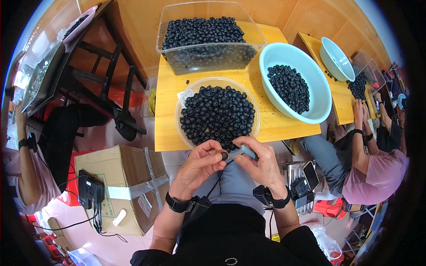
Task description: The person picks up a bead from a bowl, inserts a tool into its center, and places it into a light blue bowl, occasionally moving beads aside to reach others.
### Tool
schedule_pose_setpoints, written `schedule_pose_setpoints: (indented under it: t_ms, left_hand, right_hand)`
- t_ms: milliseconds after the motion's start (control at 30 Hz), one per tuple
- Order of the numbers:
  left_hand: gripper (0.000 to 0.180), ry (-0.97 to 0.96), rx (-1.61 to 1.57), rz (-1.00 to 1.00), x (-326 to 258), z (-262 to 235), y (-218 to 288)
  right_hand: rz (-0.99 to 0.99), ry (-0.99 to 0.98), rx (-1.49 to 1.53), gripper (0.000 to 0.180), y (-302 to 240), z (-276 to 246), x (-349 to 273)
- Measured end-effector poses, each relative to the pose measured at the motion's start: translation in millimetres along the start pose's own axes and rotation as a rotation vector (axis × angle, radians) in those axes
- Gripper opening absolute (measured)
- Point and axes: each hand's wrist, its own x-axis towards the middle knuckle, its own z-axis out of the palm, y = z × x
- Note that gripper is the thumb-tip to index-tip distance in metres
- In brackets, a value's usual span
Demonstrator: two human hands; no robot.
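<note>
I see the left hand (202,163) pinching 1 black bead (225,156) at its fingertips (214,158); just beside, the right hand (262,165) grips a blue tool (248,151).

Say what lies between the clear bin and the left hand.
Head view: the round tub of black pieces lies between bin and left hand.

Taped cardboard box (133,166) on pinkish floor (95,241), orange-brown wall (284,15) beyond.

1 small, rounded, matte-black piece (224,156) is held up, with 1 light-blue object (249,151) near it at its 3 o'clock. The blue one is held slanting from 10 to 4 o'clock; partly covered, its full shape is unclear.
</note>
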Motion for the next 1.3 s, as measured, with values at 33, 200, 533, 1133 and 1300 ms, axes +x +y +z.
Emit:
schedule_pose_setpoints:
  t_ms: [33,200,533,1133,1300]
  left_hand:
    - [0.020,0.009,0.023,-0.006,0.1,0.2,0.0]
    - [0.028,-0.035,0.160,-0.025,-2.4,4.3,-1.9]
    - [0.033,-0.121,0.090,-0.186,-7.9,-3.5,-6.5]
    - [0.027,-0.134,0.128,-0.070,-6.5,-2.6,-16.5]
    - [0.029,0.087,0.407,0.020,-8.1,16.6,-0.4]
  right_hand:
    - [0.001,0.001,0.000,0.028,0.7,2.9,-1.0]
    - [-0.052,-0.095,0.111,0.027,13.2,14.3,-7.8]
    - [0.270,-0.164,0.661,0.013,11.0,17.2,-19.8]
    - [0.114,-0.180,0.382,0.014,8.9,8.8,-23.5]
    - [0.097,-0.027,0.185,0.017,8.3,-5.2,-14.4]
